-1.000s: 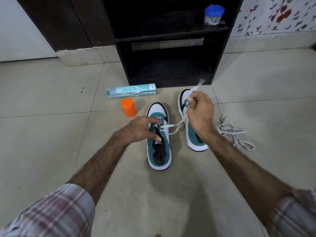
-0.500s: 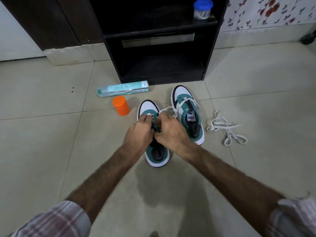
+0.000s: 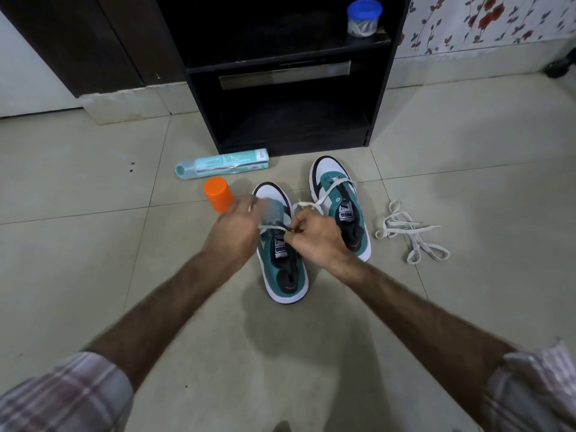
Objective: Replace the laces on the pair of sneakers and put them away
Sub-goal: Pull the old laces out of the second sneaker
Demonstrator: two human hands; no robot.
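Lacing of the near sneaker (image 3: pixel 282 260) is in hand: the left hand (image 3: pixel 232 233) (blurred, seemingly pinching one lace end) and the right hand (image 3: pixel 314 236), fingers curled on the flat white lace (image 3: pixel 304 205), work at its eyelets on the tiled floor (image 3: pixel 93 244). The next move likely calls for feeding the stiff tip through an eyelet. The far sneaker (image 3: pixel 339 198) sits at two o'clock, half-laced; a limp spare lace (image 3: pixel 411 235) lies at three.
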